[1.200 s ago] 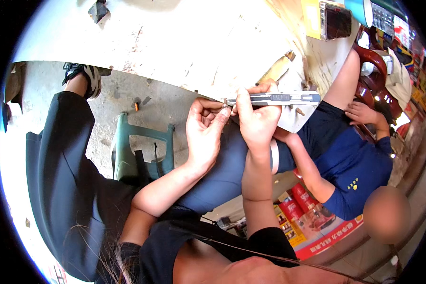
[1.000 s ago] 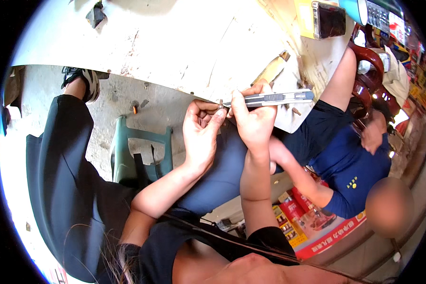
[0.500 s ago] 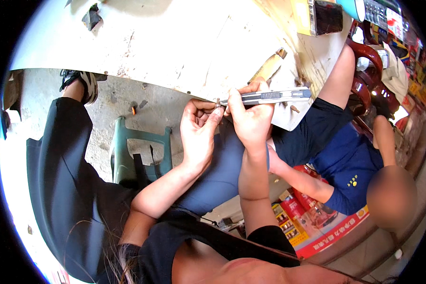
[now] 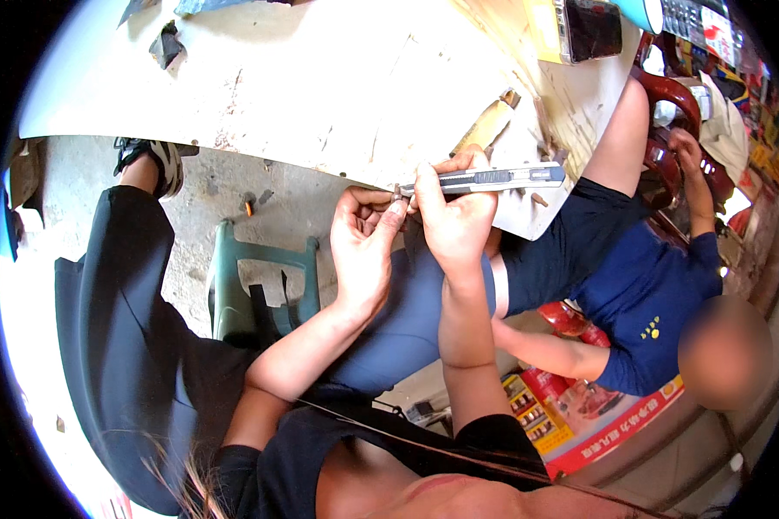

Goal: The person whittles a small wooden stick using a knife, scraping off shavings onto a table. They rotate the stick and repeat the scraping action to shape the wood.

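Note:
My right hand (image 4: 457,203) grips a grey and black utility knife (image 4: 502,178), its blade end pointing left toward my other hand. Between thumb and fingers, my left hand (image 4: 363,246) pinches a small brownish piece (image 4: 397,194), too small to name. The blade end meets or nearly meets this piece; the exact contact cannot be made out. Both hands are close together at the near edge of the white table (image 4: 320,104). Just beyond my right hand, a yellowish tube-like object (image 4: 490,121) lies on the table.
A person in a navy shirt (image 4: 640,294) sits close on my right. A green plastic stool (image 4: 225,277) stands on the floor left of my hands. On the table are a dark crumpled scrap (image 4: 166,45) and, at far right, a phone (image 4: 593,31) by a yellow box (image 4: 544,28).
The hands and knife hold nearly the same pose. The other person's far arm has swung up toward the dark red chair. A bluish object now shows at the table's far edge.

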A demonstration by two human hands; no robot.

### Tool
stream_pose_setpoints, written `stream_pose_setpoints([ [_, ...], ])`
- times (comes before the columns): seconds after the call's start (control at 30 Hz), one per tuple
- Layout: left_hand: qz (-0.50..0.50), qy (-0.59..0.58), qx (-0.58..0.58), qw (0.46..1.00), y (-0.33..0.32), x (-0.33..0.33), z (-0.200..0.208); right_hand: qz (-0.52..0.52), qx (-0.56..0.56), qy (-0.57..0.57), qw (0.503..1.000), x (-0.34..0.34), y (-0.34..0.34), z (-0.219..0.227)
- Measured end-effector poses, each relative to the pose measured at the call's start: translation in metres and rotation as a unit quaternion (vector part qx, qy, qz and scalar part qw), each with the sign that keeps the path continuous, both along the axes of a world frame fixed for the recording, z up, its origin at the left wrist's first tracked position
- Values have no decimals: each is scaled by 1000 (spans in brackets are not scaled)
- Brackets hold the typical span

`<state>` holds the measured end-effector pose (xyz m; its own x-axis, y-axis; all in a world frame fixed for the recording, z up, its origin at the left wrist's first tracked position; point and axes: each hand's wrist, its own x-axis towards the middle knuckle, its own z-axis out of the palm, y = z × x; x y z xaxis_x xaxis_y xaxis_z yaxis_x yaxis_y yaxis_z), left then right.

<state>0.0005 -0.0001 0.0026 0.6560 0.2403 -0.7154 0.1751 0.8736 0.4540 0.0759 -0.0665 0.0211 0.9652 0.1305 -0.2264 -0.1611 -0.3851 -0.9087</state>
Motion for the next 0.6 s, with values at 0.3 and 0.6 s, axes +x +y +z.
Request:
stream_pose_setpoints([
  [0.3,15,-4,-26,1000,-3,2,1,-14,-13,4,1000,-1,-4,3],
  [0.6,12,-6,-39,999,-4,0,2,23,-76,-59,995,1,-5,5],
])
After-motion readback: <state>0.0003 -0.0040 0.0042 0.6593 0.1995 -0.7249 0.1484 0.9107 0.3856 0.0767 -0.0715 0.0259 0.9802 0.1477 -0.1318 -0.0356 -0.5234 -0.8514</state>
